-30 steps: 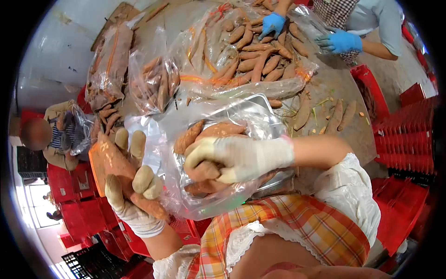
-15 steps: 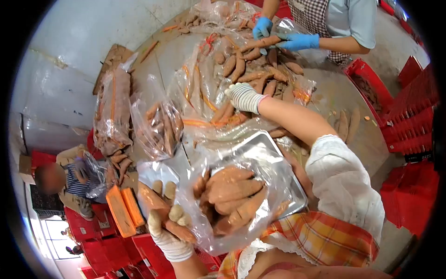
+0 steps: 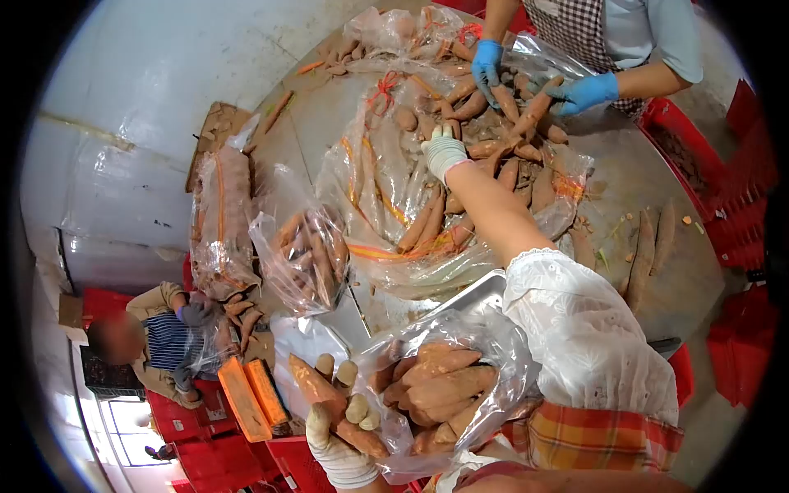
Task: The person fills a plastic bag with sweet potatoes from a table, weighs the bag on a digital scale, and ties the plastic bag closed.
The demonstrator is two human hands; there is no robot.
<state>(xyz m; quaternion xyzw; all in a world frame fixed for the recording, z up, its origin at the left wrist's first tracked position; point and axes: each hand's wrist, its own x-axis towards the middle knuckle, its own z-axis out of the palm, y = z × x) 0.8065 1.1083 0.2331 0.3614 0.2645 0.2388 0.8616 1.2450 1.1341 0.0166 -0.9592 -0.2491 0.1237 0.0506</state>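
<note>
My left hand (image 3: 341, 440), in a white knit glove with coated fingertips, is wrapped round a long brown sweet potato (image 3: 333, 403). Beside it, a clear plastic bag (image 3: 514, 349) with its mouth spread holds several sweet potatoes (image 3: 452, 386); it rests over a metal tray (image 3: 481, 292), mostly hidden. My right hand (image 3: 445, 154), in a striped white glove, reaches forward into the heap of sweet potatoes (image 3: 509, 152). Its fingers are stretched out, the tips at a sweet potato (image 3: 426, 125); nothing is seen held in it.
Across the table (image 3: 633, 185), a co-worker's blue-gloved hands (image 3: 588, 93) handle sweet potatoes. Filled bags (image 3: 308, 259) and a large clear sack (image 3: 222, 214) lie left of the heap. An orange block-like object (image 3: 245, 398) is near my left hand. Red crates (image 3: 744, 337) stand right; another person (image 3: 164, 341) sits left.
My right hand has moved farther forward into the heap, its fingers now extended. My left hand still holds its sweet potato. The co-worker's hands have spread apart. The whole view has shifted slightly.
</note>
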